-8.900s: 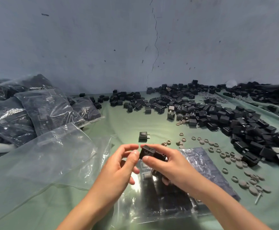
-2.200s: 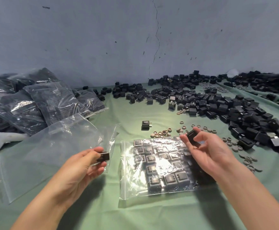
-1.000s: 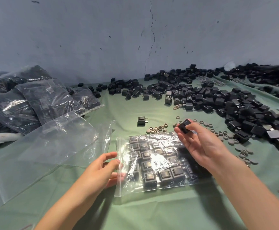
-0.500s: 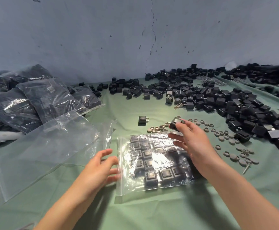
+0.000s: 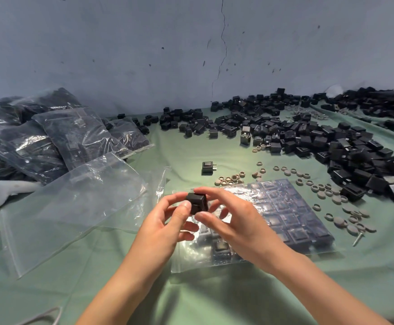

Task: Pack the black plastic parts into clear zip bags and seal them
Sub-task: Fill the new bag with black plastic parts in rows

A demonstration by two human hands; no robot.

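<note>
A black part (image 5: 197, 203) is pinched between both hands and held just above the table. The left hand (image 5: 165, 222) grips its left side with thumb and forefinger. The right hand (image 5: 234, 222) closes on it from the right, with the forefinger over the top and the thumb at the near edge.

Directly beneath the hands a clear zip bag (image 5: 292, 214) lies flat on the green cloth (image 5: 179, 151), with rows of black parts packed inside it; whether its strip is pressed closed cannot be told. Just left of it lie empty clear bags (image 5: 69, 207), overlapping and crumpled. Beyond them, at the far left, is a heap of filled bags (image 5: 50, 137), with a white controller (image 5: 6, 188) at its foot.

Past the hands, 1 lone part (image 5: 207, 167) stands by itself on the cloth. Near it is a cluster of grey rings (image 5: 230, 179), and more rings and flat grey caps (image 5: 346, 208) trail off to the right – a small screw (image 5: 358, 239) lies beside the nearest of them. The loose black parts (image 5: 320, 141) are spread in a wide pile from the middle of the back edge round to the right, below a blue-grey wall (image 5: 144, 43) with a crack running down it.
</note>
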